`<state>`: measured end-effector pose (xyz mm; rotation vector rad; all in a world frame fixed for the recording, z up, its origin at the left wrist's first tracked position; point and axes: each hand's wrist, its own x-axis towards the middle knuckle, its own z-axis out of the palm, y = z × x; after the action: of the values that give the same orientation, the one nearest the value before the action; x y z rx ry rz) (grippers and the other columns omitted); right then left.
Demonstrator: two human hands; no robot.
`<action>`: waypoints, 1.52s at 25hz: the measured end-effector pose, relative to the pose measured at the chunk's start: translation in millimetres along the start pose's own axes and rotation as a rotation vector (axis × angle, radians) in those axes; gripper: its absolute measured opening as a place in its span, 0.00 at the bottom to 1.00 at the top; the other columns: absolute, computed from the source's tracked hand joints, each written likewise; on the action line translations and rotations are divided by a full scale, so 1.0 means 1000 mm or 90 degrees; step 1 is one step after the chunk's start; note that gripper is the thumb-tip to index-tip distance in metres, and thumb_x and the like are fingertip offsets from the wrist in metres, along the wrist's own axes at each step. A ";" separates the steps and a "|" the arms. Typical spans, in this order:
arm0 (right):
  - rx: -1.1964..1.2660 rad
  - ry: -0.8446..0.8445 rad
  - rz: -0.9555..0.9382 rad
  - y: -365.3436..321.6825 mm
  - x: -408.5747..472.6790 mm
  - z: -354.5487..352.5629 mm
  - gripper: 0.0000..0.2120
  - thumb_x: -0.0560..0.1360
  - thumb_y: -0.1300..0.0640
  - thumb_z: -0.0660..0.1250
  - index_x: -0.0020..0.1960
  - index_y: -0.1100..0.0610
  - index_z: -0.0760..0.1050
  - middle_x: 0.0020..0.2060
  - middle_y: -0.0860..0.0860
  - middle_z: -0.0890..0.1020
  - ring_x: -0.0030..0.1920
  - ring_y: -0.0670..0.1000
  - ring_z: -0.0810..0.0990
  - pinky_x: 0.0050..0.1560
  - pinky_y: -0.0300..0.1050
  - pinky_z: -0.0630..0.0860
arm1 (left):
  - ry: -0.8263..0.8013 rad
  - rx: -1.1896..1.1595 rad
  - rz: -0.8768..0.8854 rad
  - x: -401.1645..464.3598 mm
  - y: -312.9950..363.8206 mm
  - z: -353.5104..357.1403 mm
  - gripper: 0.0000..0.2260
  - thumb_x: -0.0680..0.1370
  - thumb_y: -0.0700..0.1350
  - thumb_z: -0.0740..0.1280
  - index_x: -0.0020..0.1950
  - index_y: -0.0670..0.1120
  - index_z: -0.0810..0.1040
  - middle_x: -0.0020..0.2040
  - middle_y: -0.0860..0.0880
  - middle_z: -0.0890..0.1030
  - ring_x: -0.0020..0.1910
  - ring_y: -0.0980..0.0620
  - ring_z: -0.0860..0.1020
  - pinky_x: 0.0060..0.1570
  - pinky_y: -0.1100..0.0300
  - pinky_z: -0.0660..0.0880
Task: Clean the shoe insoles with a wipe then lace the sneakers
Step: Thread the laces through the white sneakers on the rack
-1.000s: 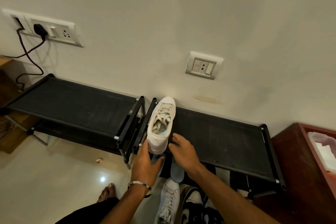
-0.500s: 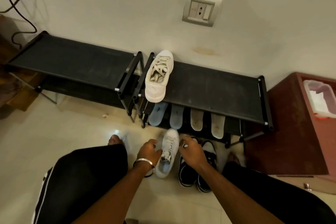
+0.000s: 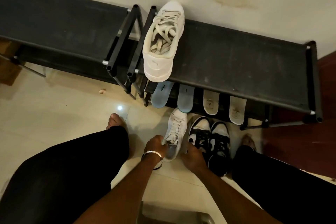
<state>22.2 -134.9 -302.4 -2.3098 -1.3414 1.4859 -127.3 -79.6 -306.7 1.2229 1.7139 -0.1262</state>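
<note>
both hands now down on floor sneaker (image 3: 176,129) | left grip (image 3: 156,145) clamped — right grip (image 3: 193,156) unclear | tiled floor (image 3: 60,112)

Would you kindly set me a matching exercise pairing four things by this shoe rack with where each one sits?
Things:
1. cream sneaker
2. white sneaker
3. black-and-white pair
4. blue insoles

Places:
A. on the floor, between both hands
B. leaning under the rack's top shelf
C. on top of the rack
D. on the floor, right of the white sneaker

Pairs: 1-C, 2-A, 3-D, 4-B
</note>
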 end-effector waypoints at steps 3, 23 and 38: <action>-0.009 -0.037 0.018 0.008 0.029 0.015 0.15 0.79 0.59 0.64 0.65 0.60 0.73 0.58 0.57 0.80 0.61 0.58 0.78 0.57 0.44 0.73 | -0.022 0.040 -0.005 0.029 -0.004 0.010 0.21 0.78 0.46 0.67 0.70 0.42 0.71 0.68 0.42 0.75 0.66 0.42 0.74 0.63 0.55 0.70; -0.108 0.089 0.098 0.018 0.089 0.039 0.12 0.76 0.52 0.68 0.55 0.56 0.82 0.52 0.54 0.84 0.54 0.53 0.82 0.52 0.41 0.76 | 0.004 0.276 0.082 0.081 -0.014 0.040 0.11 0.80 0.46 0.62 0.53 0.46 0.83 0.52 0.45 0.84 0.52 0.45 0.81 0.51 0.57 0.75; -0.120 0.058 0.024 -0.053 -0.072 -0.035 0.24 0.70 0.48 0.71 0.58 0.65 0.77 0.55 0.60 0.82 0.56 0.58 0.81 0.48 0.44 0.76 | 0.009 0.299 0.128 -0.089 0.019 -0.057 0.09 0.72 0.47 0.69 0.47 0.43 0.82 0.48 0.42 0.84 0.49 0.43 0.81 0.44 0.58 0.75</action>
<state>6.2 -140.3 -208.4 -2.4954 -1.4796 1.2982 -149.6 -96.4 -203.2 1.7347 1.6105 -0.4166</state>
